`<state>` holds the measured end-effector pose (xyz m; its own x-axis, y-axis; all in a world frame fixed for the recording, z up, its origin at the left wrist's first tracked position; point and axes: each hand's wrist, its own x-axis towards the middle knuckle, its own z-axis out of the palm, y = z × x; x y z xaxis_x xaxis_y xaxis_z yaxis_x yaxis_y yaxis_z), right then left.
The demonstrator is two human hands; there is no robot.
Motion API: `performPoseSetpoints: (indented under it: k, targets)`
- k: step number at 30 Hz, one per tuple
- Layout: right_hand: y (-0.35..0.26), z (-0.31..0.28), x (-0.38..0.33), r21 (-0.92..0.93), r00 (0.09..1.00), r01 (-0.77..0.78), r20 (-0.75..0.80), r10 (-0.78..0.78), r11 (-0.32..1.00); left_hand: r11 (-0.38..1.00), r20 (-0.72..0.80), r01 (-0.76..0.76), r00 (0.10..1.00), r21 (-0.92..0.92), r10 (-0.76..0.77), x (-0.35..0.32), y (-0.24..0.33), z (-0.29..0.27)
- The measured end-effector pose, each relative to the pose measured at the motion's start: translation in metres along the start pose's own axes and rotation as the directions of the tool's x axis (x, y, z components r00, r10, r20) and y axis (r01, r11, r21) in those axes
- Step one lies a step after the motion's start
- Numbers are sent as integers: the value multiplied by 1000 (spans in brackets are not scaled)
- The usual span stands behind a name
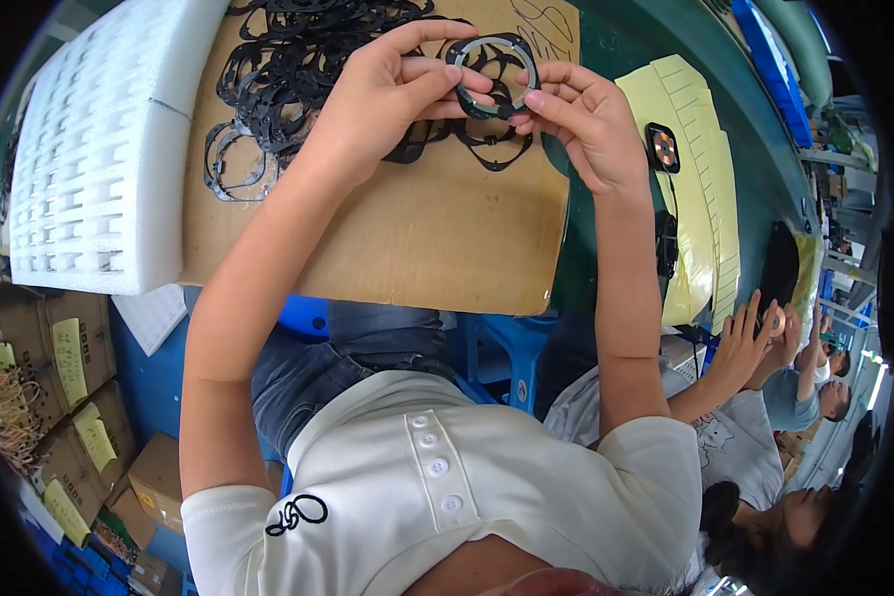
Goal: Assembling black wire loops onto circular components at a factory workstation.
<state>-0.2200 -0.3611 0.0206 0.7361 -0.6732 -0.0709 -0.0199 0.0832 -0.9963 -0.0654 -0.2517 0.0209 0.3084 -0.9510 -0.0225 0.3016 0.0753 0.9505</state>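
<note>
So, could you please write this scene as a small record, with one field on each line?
Left hand: grips the left side of a black ring
Right hand: grips the ring's right side
Pile: many black frames on brown cardboard
Left of cardboard: white foam block
Right of cardboard: yellow paper, with a small black square device at its left edge
Neighbour: co-worker's hand, far right

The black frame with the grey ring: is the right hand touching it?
Touching: in the head view, the right hand pinches the black frame at its right edge.
</note>
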Motion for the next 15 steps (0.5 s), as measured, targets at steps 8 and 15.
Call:
performPoseSetpoints:
  k: [8,15]
  targets:
    - [5,3,-1,136,997,76,-25,-73,988,965,69,-54,997,255,38,1,1,-3]
    - [3,13,-2,73,988,145,-68,-141,987,971,31,-65,998,228,59,1,-3,-2]
